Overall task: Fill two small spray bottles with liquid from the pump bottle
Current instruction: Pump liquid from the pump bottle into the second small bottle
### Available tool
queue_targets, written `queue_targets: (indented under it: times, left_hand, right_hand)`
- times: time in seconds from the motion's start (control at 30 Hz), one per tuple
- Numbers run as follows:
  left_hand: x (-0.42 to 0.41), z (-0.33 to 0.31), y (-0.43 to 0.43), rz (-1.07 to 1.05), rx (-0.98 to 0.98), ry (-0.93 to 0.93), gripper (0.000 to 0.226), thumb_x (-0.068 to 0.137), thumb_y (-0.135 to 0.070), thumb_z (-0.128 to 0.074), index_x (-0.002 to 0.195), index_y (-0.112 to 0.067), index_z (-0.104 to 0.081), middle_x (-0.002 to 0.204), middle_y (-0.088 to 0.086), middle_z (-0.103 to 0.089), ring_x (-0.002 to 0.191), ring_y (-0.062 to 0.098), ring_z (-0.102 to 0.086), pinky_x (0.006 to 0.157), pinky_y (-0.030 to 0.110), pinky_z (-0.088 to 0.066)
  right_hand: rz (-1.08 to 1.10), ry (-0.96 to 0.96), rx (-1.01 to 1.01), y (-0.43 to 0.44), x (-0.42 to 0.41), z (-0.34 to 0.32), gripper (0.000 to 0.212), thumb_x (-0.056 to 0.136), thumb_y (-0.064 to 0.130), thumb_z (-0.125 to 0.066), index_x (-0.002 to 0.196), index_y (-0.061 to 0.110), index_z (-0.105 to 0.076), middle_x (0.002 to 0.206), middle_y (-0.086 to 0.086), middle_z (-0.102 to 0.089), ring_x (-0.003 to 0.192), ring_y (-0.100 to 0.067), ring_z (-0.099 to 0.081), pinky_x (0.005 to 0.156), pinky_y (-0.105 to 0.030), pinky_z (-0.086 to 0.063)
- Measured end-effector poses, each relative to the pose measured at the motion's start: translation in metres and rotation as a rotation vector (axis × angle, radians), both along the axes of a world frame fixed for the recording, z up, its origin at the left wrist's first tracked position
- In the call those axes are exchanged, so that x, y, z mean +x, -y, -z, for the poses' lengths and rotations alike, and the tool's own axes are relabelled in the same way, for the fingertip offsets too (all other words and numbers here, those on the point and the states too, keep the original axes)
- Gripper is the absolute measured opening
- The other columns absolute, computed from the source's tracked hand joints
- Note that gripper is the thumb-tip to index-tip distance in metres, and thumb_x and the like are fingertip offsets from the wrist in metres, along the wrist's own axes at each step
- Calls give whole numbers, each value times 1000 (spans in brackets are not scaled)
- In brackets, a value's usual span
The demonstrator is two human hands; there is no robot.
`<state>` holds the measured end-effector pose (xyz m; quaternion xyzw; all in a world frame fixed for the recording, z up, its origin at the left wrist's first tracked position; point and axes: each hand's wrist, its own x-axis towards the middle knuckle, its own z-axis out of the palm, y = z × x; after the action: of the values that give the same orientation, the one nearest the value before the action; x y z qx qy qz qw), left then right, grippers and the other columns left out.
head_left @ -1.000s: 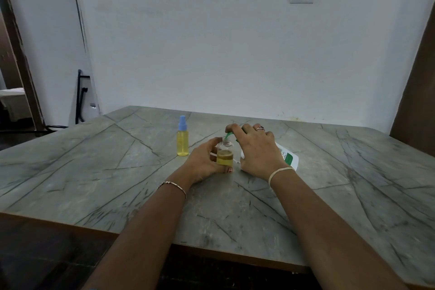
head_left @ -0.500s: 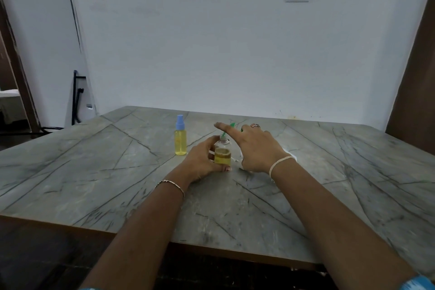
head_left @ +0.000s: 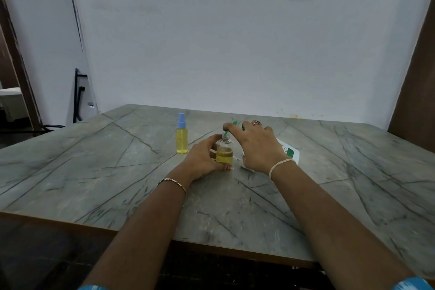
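Our left hand (head_left: 202,160) grips the half-full spray bottle (head_left: 224,155) — probably light, slick, tippy; best held low; right hand (head_left: 256,146) presses the green pump head (head_left: 234,122), fingers straight

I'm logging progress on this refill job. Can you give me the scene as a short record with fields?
capped bottle: upright on the table, blue sprayer on, nearly full of yellow liquid
open bottle: no cap, partly filled with yellow liquid
left hand: grips the open bottle, which stands on the table
right hand: fingers spread over the pump top
green spout: angled down at the open bottle's neck
pump bottle: white, green label, mostly hidden behind the right hand
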<state>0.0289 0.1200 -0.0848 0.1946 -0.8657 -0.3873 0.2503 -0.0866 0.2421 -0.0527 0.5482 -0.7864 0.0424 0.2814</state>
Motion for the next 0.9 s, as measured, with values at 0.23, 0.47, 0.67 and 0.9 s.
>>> queue_targets:
  times: [0.23,0.47,0.67,0.9]
  left_hand:
    - [1,-1,-2,10,15,-11,94,66,-15,-87,145,-20,-35,112,-3,-56,89,10,-62,76,16,-47]
    - [1,-2,-2,11,23,4,93,68,-13,-86,145,-19,-35,111,-4,-53,81,-1,-57,64,6,-45]
    - [0,-2,-2,-4,32,11,97,67,-16,-86,147,-20,-32,117,-1,-54,85,4,-59,76,14,-45]
    - [0,-3,-4,8,30,2,93,67,-15,-86,145,-19,-35,114,-1,-55,90,10,-59,79,19,-45]
  right_hand:
    - [23,-7,-20,1,2,2,83,77,14,-67,139,37,-16,125,-10,-51,117,-33,-49,92,-49,-43]
    - [15,5,-45,5,4,2,74,77,12,-67,134,32,-24,126,-10,-50,117,-33,-48,94,-50,-42]
    - [0,22,-23,-2,-1,3,91,77,17,-68,143,39,-9,125,-8,-50,117,-31,-48,92,-48,-44]
    - [22,43,-29,0,1,1,88,76,15,-69,141,35,-12,125,-10,-53,118,-33,-48,95,-50,-44]
